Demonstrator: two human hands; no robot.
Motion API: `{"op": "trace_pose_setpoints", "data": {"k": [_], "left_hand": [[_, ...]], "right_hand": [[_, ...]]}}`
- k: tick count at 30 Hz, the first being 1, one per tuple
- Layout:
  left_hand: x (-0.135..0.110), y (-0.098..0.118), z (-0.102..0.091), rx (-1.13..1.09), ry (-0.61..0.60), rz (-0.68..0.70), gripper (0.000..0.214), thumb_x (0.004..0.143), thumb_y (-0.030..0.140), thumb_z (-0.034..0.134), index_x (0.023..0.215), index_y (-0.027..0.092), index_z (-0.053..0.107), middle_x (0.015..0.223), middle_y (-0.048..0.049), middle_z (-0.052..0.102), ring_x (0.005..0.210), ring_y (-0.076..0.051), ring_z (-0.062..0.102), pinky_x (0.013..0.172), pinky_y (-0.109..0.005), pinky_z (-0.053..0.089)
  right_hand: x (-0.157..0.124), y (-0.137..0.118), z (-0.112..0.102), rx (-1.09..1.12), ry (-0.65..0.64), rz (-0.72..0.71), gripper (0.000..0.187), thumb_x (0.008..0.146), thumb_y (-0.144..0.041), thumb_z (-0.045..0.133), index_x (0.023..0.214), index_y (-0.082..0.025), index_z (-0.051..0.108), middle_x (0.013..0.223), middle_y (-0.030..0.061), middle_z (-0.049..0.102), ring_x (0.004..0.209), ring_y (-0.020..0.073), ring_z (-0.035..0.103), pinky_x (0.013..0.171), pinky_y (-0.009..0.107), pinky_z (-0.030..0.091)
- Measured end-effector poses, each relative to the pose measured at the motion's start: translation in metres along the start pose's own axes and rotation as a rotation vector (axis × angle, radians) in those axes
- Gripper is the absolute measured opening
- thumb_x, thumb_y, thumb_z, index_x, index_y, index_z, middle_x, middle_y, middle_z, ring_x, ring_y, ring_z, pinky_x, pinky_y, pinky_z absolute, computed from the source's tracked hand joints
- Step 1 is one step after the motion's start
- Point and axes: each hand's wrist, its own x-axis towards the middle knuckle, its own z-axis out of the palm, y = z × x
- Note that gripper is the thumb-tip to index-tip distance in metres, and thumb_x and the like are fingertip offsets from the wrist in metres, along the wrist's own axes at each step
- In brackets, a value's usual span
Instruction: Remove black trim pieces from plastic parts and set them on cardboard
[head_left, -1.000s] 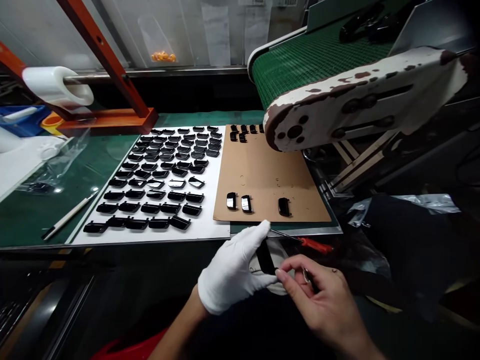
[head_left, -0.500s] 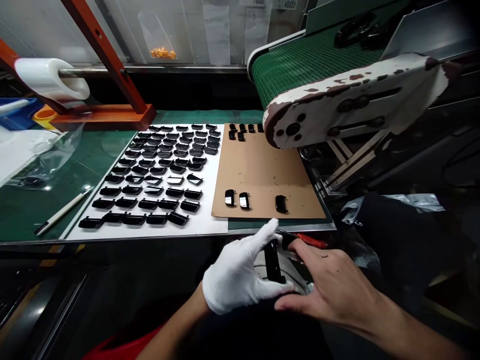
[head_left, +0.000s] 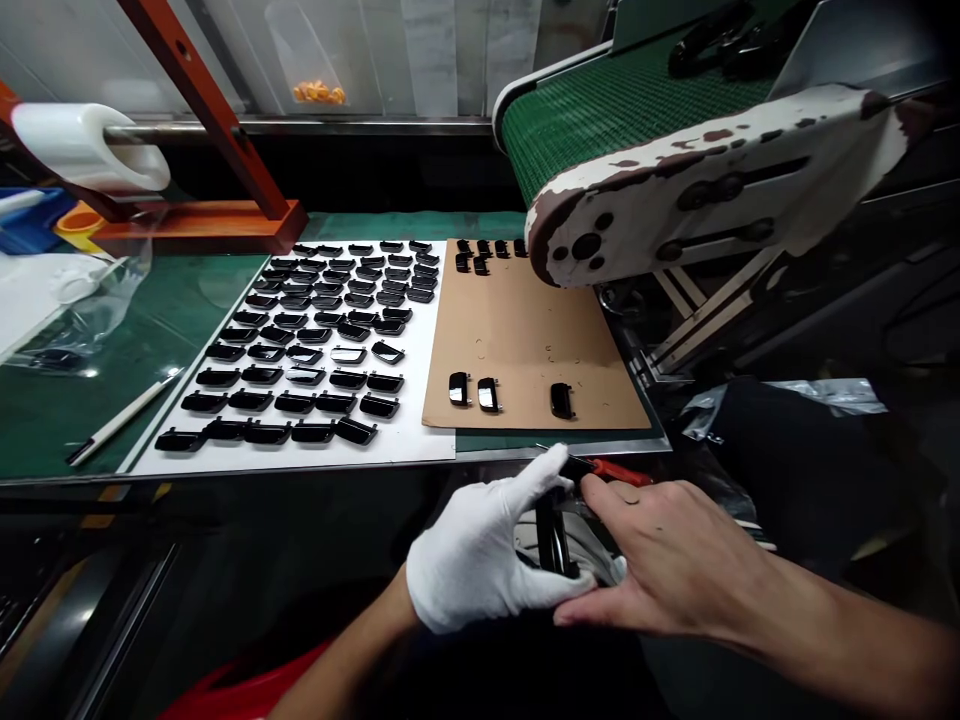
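My left hand (head_left: 480, 555), in a white glove, pinches a small glossy black plastic part (head_left: 553, 535) on edge between forefinger and thumb, below the table's front edge. My bare right hand (head_left: 664, 555) presses its forefinger and thumb against the same part from the right; its other fingers are curled. A red-handled tool (head_left: 619, 470) lies just behind my right forefinger. Several matching black parts (head_left: 315, 330) lie in rows on a white board (head_left: 409, 445). Three more parts (head_left: 480, 392) sit on a brown cardboard sheet (head_left: 525, 330).
A green conveyor belt (head_left: 600, 120) with a chipped white end guard (head_left: 712, 190) overhangs the cardboard's far right. A roll of clear film (head_left: 82, 150) hangs on an orange frame (head_left: 202, 215) at left. A white pen-like tool (head_left: 120, 420) lies on the green mat (head_left: 60, 400). Dark bags (head_left: 810, 460) are at right.
My right hand moved from beside the part to pressing on it with forefinger and thumb. My left hand rose slightly with the part turned upright.
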Motion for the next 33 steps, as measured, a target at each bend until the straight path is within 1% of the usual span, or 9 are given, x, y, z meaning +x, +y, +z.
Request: {"op": "trace_pose_setpoints", "data": {"k": [3, 6, 10, 16, 20, 24, 27, 31, 33], "left_hand": [[-0.001, -0.001, 0.001, -0.021, 0.014, -0.021, 0.090, 0.068, 0.033, 0.077, 0.144, 0.025, 0.029, 0.128, -0.0032, 0.061, 0.112, -0.020, 0.061, 0.099, -0.031, 0.049], [-0.002, 0.000, 0.003, -0.025, 0.024, -0.047, 0.090, 0.067, 0.032, 0.078, 0.144, 0.026, 0.030, 0.127, -0.0024, 0.061, 0.112, -0.019, 0.061, 0.098, -0.029, 0.050], [-0.002, 0.002, 0.006, -0.003, 0.027, -0.084, 0.088, 0.066, 0.033, 0.078, 0.142, 0.024, 0.034, 0.122, -0.0020, 0.064, 0.108, -0.019, 0.064, 0.095, -0.027, 0.052], [-0.001, 0.004, 0.009, -0.011, 0.030, -0.151, 0.085, 0.065, 0.031, 0.078, 0.139, 0.020, 0.040, 0.121, -0.0030, 0.065, 0.106, -0.019, 0.065, 0.094, -0.026, 0.052], [-0.001, 0.004, 0.011, -0.056, 0.047, -0.209, 0.084, 0.065, 0.034, 0.077, 0.138, 0.017, 0.042, 0.119, -0.0048, 0.066, 0.105, -0.021, 0.066, 0.096, -0.028, 0.052], [-0.002, 0.002, 0.014, -0.106, 0.060, -0.252, 0.084, 0.064, 0.036, 0.078, 0.139, 0.019, 0.041, 0.121, -0.0044, 0.065, 0.107, -0.021, 0.064, 0.097, -0.028, 0.051], [-0.003, -0.001, 0.015, -0.113, 0.067, -0.263, 0.085, 0.064, 0.035, 0.078, 0.139, 0.019, 0.041, 0.120, -0.0045, 0.065, 0.106, -0.022, 0.065, 0.098, -0.030, 0.051], [-0.002, -0.004, 0.013, -0.106, 0.091, -0.271, 0.086, 0.063, 0.035, 0.079, 0.139, 0.020, 0.042, 0.118, -0.0042, 0.067, 0.107, -0.024, 0.064, 0.098, -0.034, 0.050], [-0.002, -0.003, 0.012, -0.113, 0.086, -0.287, 0.086, 0.063, 0.036, 0.079, 0.139, 0.021, 0.041, 0.119, -0.0042, 0.066, 0.108, -0.024, 0.064, 0.099, -0.035, 0.050]], "right_hand": [[-0.001, -0.002, 0.003, -0.031, 0.013, 0.001, 0.081, 0.070, -0.087, 0.018, 0.080, -0.016, 0.054, 0.055, 0.0037, 0.059, 0.043, 0.0239, 0.060, 0.041, 0.032, 0.030], [-0.002, -0.002, 0.006, -0.076, 0.034, 0.003, 0.083, 0.069, -0.088, 0.015, 0.079, -0.015, 0.055, 0.055, 0.0052, 0.060, 0.043, 0.0237, 0.059, 0.041, 0.032, 0.027], [-0.003, -0.001, 0.010, -0.136, -0.008, -0.027, 0.084, 0.069, -0.088, 0.013, 0.077, -0.016, 0.056, 0.052, 0.0057, 0.058, 0.042, 0.0228, 0.058, 0.042, 0.032, 0.020], [-0.002, 0.003, 0.012, -0.169, -0.012, -0.070, 0.086, 0.071, -0.086, 0.010, 0.075, -0.015, 0.058, 0.051, 0.0046, 0.057, 0.039, 0.0202, 0.057, 0.043, 0.031, 0.009], [-0.001, 0.006, 0.013, -0.176, 0.023, -0.126, 0.088, 0.078, -0.079, 0.002, 0.077, -0.013, 0.060, 0.052, 0.0050, 0.057, 0.040, 0.0196, 0.057, 0.042, 0.031, 0.011], [0.000, 0.006, 0.015, -0.154, 0.047, -0.152, 0.089, 0.081, -0.076, 0.001, 0.079, -0.012, 0.062, 0.052, 0.0047, 0.057, 0.041, 0.0185, 0.057, 0.042, 0.031, 0.014], [0.000, 0.006, 0.017, -0.160, 0.048, -0.157, 0.088, 0.081, -0.076, 0.002, 0.082, -0.011, 0.062, 0.051, 0.0045, 0.056, 0.040, 0.0178, 0.055, 0.041, 0.030, 0.014], [-0.001, 0.005, 0.019, -0.167, 0.056, -0.173, 0.079, 0.085, -0.073, 0.010, 0.081, -0.013, 0.062, 0.052, 0.0034, 0.056, 0.038, 0.0171, 0.053, 0.042, 0.031, 0.011], [0.000, 0.004, 0.018, -0.146, 0.066, -0.179, 0.077, 0.087, -0.070, 0.010, 0.080, -0.013, 0.061, 0.053, 0.0032, 0.056, 0.039, 0.0176, 0.053, 0.042, 0.031, 0.011]]}}
